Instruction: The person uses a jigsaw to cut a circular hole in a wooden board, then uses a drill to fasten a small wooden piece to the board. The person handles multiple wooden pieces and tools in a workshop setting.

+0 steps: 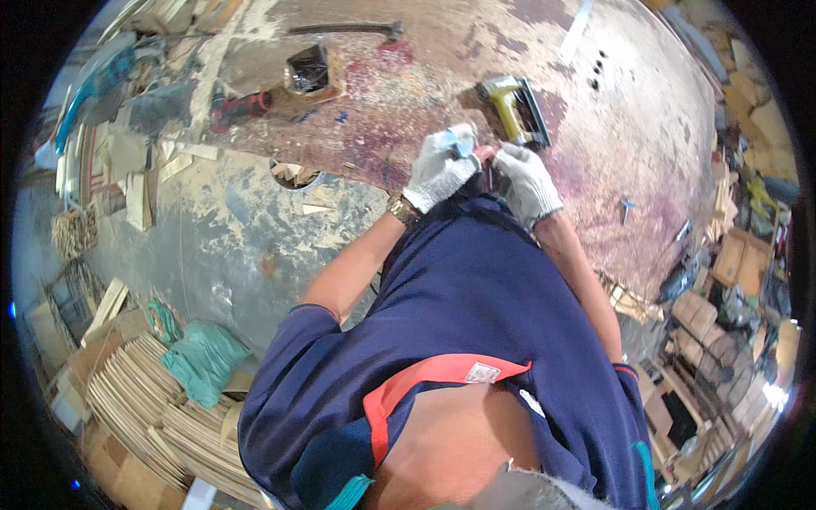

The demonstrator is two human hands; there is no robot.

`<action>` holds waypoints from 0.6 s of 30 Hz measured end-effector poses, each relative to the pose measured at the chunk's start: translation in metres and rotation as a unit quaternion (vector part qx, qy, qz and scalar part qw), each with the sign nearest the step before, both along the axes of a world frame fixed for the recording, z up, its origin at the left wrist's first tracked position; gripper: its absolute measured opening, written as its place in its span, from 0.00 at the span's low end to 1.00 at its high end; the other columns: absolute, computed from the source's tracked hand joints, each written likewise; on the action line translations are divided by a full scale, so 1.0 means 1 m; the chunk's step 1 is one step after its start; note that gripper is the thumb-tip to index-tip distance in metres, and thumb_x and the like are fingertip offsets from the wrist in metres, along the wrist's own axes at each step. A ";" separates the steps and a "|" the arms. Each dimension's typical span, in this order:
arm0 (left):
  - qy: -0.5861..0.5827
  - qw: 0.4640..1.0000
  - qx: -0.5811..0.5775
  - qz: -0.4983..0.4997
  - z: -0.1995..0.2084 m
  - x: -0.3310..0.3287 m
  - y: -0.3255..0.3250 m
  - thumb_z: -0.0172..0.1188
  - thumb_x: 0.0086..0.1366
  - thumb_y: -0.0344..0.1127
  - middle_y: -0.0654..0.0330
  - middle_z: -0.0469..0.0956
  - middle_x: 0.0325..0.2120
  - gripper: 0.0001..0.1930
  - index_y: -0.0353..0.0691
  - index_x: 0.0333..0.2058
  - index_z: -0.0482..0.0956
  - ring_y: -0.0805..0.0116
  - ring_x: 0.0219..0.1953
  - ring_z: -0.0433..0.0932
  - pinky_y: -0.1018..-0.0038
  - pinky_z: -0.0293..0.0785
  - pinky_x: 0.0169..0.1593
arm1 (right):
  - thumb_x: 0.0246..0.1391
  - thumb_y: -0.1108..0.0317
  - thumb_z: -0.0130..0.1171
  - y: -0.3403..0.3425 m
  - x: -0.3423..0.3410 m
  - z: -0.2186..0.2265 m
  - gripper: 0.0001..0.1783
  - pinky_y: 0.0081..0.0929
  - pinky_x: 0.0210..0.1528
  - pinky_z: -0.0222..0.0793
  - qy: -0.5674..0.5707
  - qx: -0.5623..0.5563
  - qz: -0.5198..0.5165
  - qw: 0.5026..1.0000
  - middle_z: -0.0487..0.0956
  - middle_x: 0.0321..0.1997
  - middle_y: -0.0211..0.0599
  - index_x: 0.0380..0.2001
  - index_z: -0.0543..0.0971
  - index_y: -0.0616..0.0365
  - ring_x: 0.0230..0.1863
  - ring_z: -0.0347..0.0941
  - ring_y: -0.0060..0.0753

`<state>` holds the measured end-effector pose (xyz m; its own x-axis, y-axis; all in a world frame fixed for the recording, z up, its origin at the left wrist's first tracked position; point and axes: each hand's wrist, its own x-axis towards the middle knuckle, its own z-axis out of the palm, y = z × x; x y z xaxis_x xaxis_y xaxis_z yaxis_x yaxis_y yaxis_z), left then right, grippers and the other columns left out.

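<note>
- The left hand (438,174), gloved, pinches a small pale-blue object (461,140) at the near edge of the workbench (646,127).
- The right hand (527,180), gloved, is curled shut just beside it; its contents are hidden.
- A yellow nail gun (514,109) lies just beyond them on the stained, dusty top.
- A red drill (240,106) rests at the bench's left edge.
- Thin wood sheets (144,391) are stacked on the floor.
</note>
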<state>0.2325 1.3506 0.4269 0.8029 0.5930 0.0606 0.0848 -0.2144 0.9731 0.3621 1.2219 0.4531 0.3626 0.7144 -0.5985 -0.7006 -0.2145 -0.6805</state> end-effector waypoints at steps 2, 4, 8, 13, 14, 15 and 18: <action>0.045 0.997 -0.047 -0.031 -0.003 0.000 0.003 0.68 0.66 0.41 0.60 0.81 0.23 0.12 0.37 0.32 0.81 0.75 0.27 0.80 0.72 0.75 0.33 | 0.64 0.68 0.62 -0.001 -0.002 -0.010 0.05 0.24 0.28 0.75 0.055 0.008 0.020 0.998 0.81 0.28 0.29 0.34 0.80 0.55 0.25 0.77 0.23; 0.046 0.990 -0.122 -0.052 -0.009 -0.005 0.002 0.67 0.66 0.40 0.58 0.85 0.26 0.11 0.37 0.36 0.84 0.71 0.29 0.84 0.70 0.78 0.35 | 0.63 0.65 0.65 0.000 0.011 -0.017 0.07 0.26 0.27 0.76 0.036 -0.018 0.042 0.998 0.80 0.27 0.30 0.33 0.79 0.55 0.24 0.76 0.24; -0.043 0.997 -0.054 -0.028 -0.023 -0.009 -0.001 0.65 0.66 0.35 0.56 0.83 0.25 0.08 0.36 0.34 0.83 0.68 0.28 0.81 0.70 0.76 0.36 | 0.61 0.54 0.68 0.039 0.054 -0.038 0.17 0.27 0.28 0.75 -0.118 -0.061 0.044 0.990 0.81 0.28 0.33 0.35 0.79 0.57 0.25 0.77 0.26; -0.037 0.999 -0.023 -0.030 -0.034 -0.001 -0.004 0.64 0.66 0.34 0.58 0.81 0.25 0.06 0.38 0.34 0.82 0.69 0.28 0.80 0.72 0.77 0.38 | 0.63 0.57 0.57 0.166 0.075 -0.078 0.18 0.41 0.41 0.77 -0.636 -0.044 0.256 0.726 0.84 0.39 0.45 0.48 0.79 0.58 0.36 0.82 0.46; -0.026 0.997 -0.058 -0.040 -0.034 -0.001 -0.003 0.63 0.66 0.34 0.58 0.81 0.25 0.05 0.39 0.34 0.82 0.69 0.29 0.80 0.72 0.77 0.38 | 0.62 0.58 0.56 0.197 0.072 -0.089 0.20 0.43 0.44 0.77 -0.704 -0.038 0.261 0.660 0.84 0.43 0.49 0.53 0.78 0.56 0.40 0.83 0.52; -0.061 0.998 -0.004 -0.013 -0.032 0.001 -0.004 0.64 0.64 0.31 0.59 0.82 0.27 0.03 0.39 0.34 0.81 0.71 0.29 0.80 0.72 0.76 0.38 | 0.62 0.59 0.55 0.227 0.070 -0.098 0.21 0.45 0.50 0.76 -0.724 -0.010 0.274 0.633 0.82 0.49 0.50 0.57 0.75 0.53 0.47 0.80 0.54; -0.018 0.995 0.076 -0.056 -0.024 -0.001 0.001 0.64 0.61 0.31 0.59 0.80 0.26 0.04 0.38 0.31 0.80 0.69 0.29 0.79 0.69 0.75 0.36 | 0.61 0.63 0.54 0.298 0.068 -0.127 0.24 0.54 0.56 0.71 -0.849 0.042 0.263 0.457 0.80 0.54 0.45 0.61 0.72 0.48 0.60 0.75 0.46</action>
